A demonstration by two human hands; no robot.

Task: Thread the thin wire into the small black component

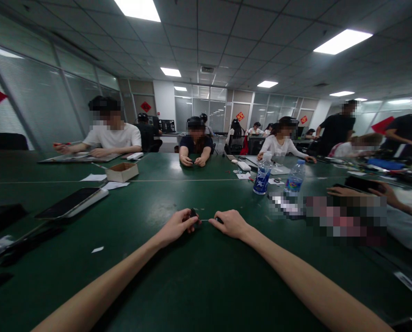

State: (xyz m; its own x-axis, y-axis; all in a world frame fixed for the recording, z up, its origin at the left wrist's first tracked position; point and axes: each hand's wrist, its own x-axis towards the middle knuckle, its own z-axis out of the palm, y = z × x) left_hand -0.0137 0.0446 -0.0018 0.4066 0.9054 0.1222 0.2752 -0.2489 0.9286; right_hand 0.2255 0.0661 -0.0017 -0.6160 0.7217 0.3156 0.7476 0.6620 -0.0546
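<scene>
Grip: L hand (176, 227), R hand (228, 224) just apart, each clamped on sm. blk part, L part (193, 213), R part (220, 220) | thin wire (204, 220) btwn | green table (206, 281) under grip | phone (71, 203) L of grip | water btls (263, 174) ahead R | cardboard box (122, 172) ahead L | co-worker (195, 144) far ahead

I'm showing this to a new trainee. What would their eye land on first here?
The left hand and right hand at bottom centre stand out first, pinching small dark pieces joined by a thin pale strand above the green worktable. Farther along the table, two water bottles stand to the right, and an open cardboard box sits to the left.
</scene>
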